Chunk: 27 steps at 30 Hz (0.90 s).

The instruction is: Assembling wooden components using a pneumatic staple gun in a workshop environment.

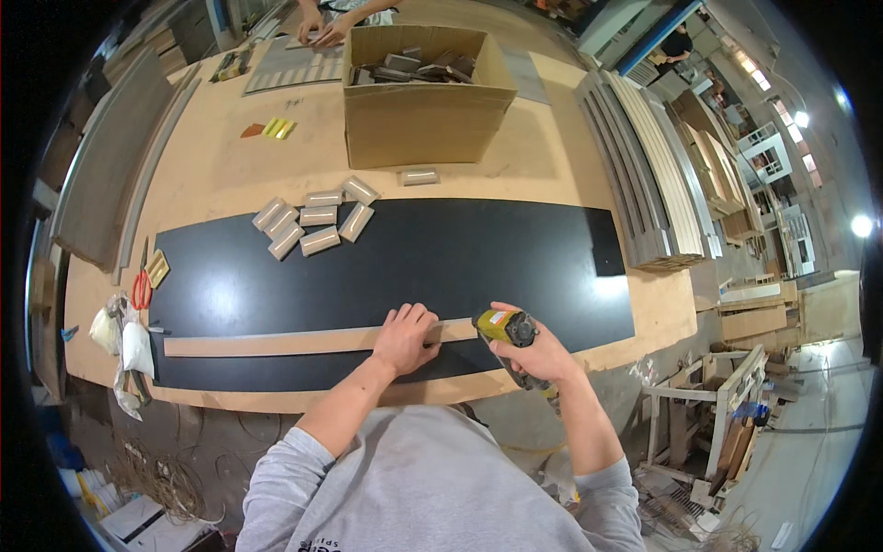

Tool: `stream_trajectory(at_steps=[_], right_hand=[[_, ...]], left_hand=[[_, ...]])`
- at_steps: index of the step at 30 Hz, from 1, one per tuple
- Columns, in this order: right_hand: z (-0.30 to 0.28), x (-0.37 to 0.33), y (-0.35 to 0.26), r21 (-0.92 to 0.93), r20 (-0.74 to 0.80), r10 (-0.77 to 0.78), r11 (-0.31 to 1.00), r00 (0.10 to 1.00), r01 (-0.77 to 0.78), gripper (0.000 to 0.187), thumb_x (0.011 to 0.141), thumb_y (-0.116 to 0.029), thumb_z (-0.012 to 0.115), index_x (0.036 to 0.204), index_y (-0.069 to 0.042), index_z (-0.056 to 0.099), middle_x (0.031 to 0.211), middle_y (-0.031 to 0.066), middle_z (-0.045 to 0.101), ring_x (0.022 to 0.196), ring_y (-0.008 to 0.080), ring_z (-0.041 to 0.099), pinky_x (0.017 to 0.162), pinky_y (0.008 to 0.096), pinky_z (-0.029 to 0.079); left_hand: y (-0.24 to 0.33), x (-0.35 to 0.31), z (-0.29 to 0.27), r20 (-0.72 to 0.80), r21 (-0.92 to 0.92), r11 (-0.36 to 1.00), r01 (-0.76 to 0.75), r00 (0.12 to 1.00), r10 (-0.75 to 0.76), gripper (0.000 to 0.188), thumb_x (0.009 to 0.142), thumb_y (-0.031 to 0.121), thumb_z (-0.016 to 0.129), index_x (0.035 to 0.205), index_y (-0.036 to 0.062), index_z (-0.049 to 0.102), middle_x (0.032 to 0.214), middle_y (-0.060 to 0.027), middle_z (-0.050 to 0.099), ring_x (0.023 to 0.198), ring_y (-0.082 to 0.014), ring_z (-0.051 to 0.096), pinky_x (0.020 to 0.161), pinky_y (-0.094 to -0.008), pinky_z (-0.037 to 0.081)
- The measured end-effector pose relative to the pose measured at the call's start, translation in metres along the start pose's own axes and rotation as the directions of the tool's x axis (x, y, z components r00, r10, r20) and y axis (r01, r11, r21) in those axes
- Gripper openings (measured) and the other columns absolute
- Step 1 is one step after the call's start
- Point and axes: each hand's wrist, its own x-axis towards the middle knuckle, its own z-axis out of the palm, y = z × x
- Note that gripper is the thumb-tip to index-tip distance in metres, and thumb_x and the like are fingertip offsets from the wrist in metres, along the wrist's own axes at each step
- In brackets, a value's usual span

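At the lower centre of the frame, the left hand rests half-curled over the wooden strip; I cannot tell whether it pinches it. Just right of it, the right hand is wrapped around a yellow-and-black power tool at the strip's right end. The strip runs left to centre along the black panel, below the small beige blocks at upper left of centre.

The strip ends unseen behind the power tool.
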Motion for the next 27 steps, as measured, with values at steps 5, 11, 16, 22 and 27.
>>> stream_trajectory(at_steps=[5,11,16,22,27], right_hand=[[0.013,0.006,0.02,-0.073,0.019,-0.013,0.997,1.0,0.014,0.073,0.089,-0.029,0.083,0.156,-0.023,0.056,0.127,0.0073,0.072,0.11,0.0191,0.068,0.099,0.0341,0.053],[0.022,0.013,0.02,-0.097,0.046,-0.032,0.995,0.998,0.036,0.073,0.089,-0.026,0.082,0.156,-0.022,0.054,0.12,0.0054,0.071,0.1,0.0168,0.065,0.09,0.0322,0.053],[0.026,0.016,0.007,-0.134,0.038,-0.068,0.988,0.997,0.072,0.071,0.09,-0.021,0.082,0.156,-0.021,0.055,0.12,0.0052,0.073,0.1,0.0161,0.069,0.093,0.0315,0.056],[0.029,0.025,-0.007,-0.116,0.1,0.037,0.993,0.994,-0.025,0.073,0.089,-0.025,0.084,0.156,-0.021,0.055,0.131,0.0082,0.071,0.121,0.0203,0.065,0.109,0.0334,0.049],[0.033,0.029,0.004,-0.023,0.093,0.032,0.999,0.995,-0.03,0.071,0.088,-0.019,0.083,0.154,-0.02,0.057,0.122,0.007,0.073,0.112,0.0163,0.069,0.104,0.033,0.052]], left_hand=[[-0.001,0.001,-0.001,-0.044,-0.032,0.997,-0.076,0.996,0.075,0.047,0.08,0.027,0.087,0.119,0.0122,0.065,0.114,-0.0057,0.06,0.113,-0.0288,0.059,0.094,-0.0445,0.049],[0.001,0.001,-0.002,0.001,-0.012,0.999,-0.052,0.999,0.052,0.048,0.079,0.028,0.087,0.118,0.0118,0.065,0.113,-0.0053,0.061,0.111,-0.0286,0.06,0.093,-0.0443,0.049],[-0.001,0.0,0.0,-0.011,-0.004,0.997,-0.079,0.997,0.079,0.048,0.079,0.03,0.087,0.118,0.0099,0.066,0.11,-0.0061,0.061,0.108,-0.0274,0.061,0.092,-0.0427,0.048],[-0.004,0.001,0.002,-0.001,-0.012,0.997,-0.07,0.998,0.07,0.048,0.08,0.031,0.086,0.119,0.01,0.066,0.108,-0.0064,0.06,0.106,-0.027,0.061,0.09,-0.0423,0.048],[-0.005,0.002,0.002,0.005,-0.011,0.998,-0.064,0.998,0.064,0.049,0.08,0.031,0.085,0.12,0.0098,0.066,0.107,-0.0064,0.059,0.105,-0.0267,0.06,0.089,-0.0421,0.047]])
